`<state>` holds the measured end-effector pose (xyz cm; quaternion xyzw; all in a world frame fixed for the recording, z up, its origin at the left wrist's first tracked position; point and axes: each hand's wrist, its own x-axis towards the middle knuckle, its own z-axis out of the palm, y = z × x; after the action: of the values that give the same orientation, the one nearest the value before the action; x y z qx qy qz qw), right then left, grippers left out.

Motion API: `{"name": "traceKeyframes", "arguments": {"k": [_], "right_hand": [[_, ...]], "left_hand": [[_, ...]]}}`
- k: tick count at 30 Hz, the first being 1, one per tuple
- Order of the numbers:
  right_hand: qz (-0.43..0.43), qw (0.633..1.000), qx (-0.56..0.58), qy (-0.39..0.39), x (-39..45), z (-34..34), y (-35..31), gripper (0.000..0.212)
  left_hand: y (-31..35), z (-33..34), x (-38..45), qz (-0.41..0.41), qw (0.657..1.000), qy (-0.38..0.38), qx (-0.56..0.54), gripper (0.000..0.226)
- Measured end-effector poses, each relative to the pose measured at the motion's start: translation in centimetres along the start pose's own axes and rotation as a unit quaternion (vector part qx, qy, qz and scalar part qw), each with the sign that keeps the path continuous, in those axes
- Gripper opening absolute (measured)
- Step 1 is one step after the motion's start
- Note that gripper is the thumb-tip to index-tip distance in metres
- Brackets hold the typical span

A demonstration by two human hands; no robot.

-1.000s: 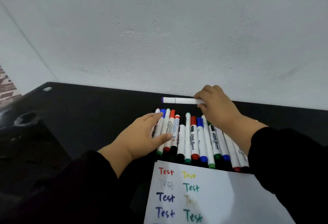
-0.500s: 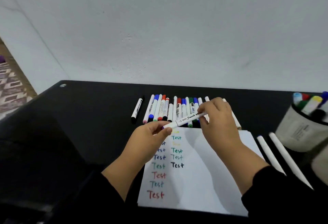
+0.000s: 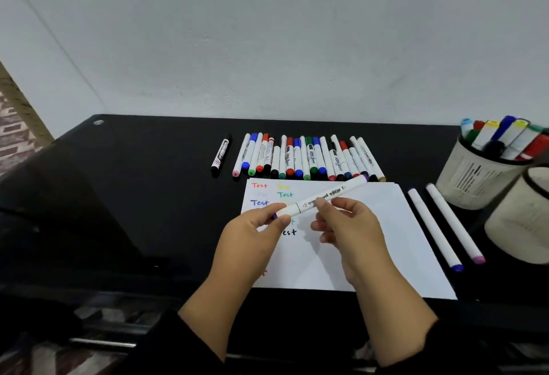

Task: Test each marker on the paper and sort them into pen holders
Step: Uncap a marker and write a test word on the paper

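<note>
Two hands hold one white marker (image 3: 319,198) above the paper (image 3: 383,226). The marker is long and slim, with black print along its barrel and a purple tip at each end; it slants upward to the right. The left hand (image 3: 252,244) pinches its lower capped end, and the right hand (image 3: 350,229) pinches its middle. About twenty markers lie in a row (image 3: 306,158) beyond the paper, one black marker (image 3: 221,153) apart at the left. Two white markers (image 3: 445,224) lie right of the paper. Two pen holders stand at the right: the far holder (image 3: 472,178) full of markers, the near holder (image 3: 517,223) partly out of view.
</note>
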<state>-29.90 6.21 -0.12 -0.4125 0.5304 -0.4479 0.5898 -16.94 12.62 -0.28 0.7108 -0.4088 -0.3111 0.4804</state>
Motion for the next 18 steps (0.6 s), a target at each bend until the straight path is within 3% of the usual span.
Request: {"name": "traceKeyframes", "arguments": {"k": [5, 11, 18], "right_hand": [[0.054, 0.997, -0.007, -0.052, -0.3, 0.2, 0.3, 0.026], [0.068, 0.995, 0.044, -0.059, 0.4, 0.7, 0.5, 0.024], [0.016, 0.997, 0.019, -0.075, 1.0, 1.3, 0.7, 0.024]], "left_hand": [[-0.1, -0.2, -0.1, 0.013, 0.998, -0.036, 0.052, 0.021], [-0.3, 0.0, 0.2, 0.026, 0.994, -0.069, 0.086, 0.032], [-0.1, -0.2, 0.4, -0.024, 0.995, -0.082, 0.044, 0.008]]}}
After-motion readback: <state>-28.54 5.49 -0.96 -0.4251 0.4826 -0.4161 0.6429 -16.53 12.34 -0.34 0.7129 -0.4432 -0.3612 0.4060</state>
